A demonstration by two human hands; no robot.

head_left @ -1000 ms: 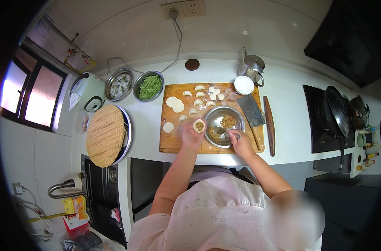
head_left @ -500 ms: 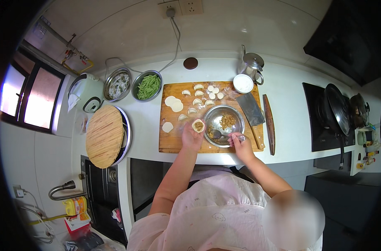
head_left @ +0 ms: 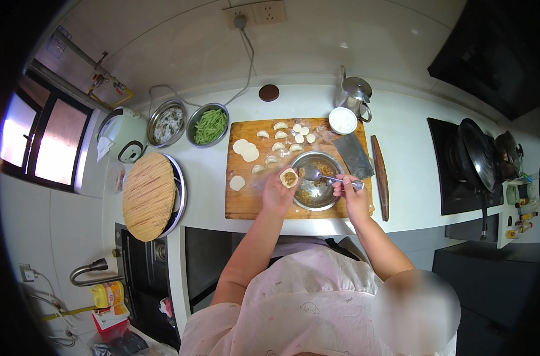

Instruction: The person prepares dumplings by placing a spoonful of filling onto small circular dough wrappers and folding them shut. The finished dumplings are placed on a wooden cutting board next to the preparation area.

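Observation:
On the palm side of my left hand (head_left: 277, 194) rests a round dumpling wrapper (head_left: 289, 178) with brown filling in its middle; the fingers curl round it. My right hand (head_left: 354, 196) grips the handle of a metal spoon (head_left: 339, 180), its bowl above the steel bowl (head_left: 315, 205) of chopped filling. Under these lies a floured wooden board (head_left: 241, 210). Several folded dumplings (head_left: 280, 135), flat wrappers (head_left: 250, 153) and small dough discs (head_left: 305, 130) are spread over its far part.
A cleaver (head_left: 353, 156) lies on the board's right, with a rolling pin (head_left: 380, 178) beyond it. Behind stand a bowl of white powder (head_left: 343, 121) and a steel kettle (head_left: 357, 89). Green beans in a bowl (head_left: 210, 124) and a round slatted lid (head_left: 149, 197) sit left.
My right hand has moved right and slightly up, carrying the spoon from the bowl's near left toward its upper middle. My left hand has shifted slightly right with the filled wrapper.

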